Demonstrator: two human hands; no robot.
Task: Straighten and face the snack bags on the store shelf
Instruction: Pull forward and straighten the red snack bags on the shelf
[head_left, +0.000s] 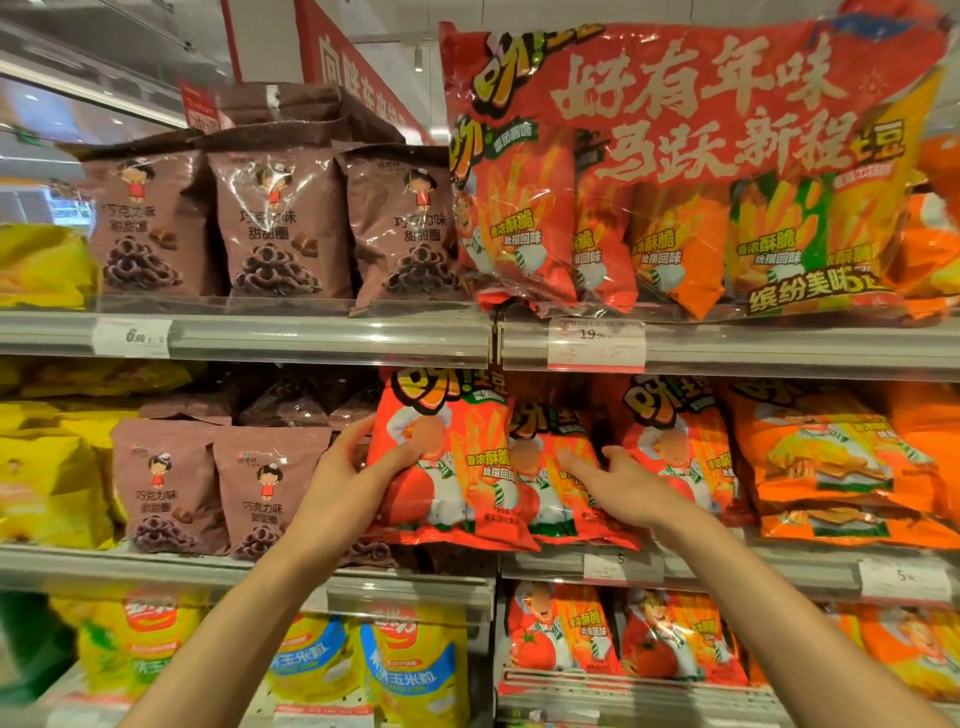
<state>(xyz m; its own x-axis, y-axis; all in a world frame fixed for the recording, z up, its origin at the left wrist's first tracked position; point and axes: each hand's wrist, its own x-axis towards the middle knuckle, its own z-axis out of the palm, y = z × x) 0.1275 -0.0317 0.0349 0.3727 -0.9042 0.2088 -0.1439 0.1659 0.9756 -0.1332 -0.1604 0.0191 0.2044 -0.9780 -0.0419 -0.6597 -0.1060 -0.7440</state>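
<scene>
The red snack bag (447, 467) stands on the middle shelf (415, 571), at the left end of the red row, just right of the brown bags (218, 488). The left hand (358, 467) grips its left edge, thumb on the front and fingers behind. The right hand (618, 478) has loose, half-open fingers lying on the front of the second red bag (550, 493) and holds nothing. Its long axis is almost upright, the top leaning a little left, and the printed face points toward the camera. The risk, I think, is that pulling this bag could drag its overlapping neighbour off the shelf lip.
</scene>
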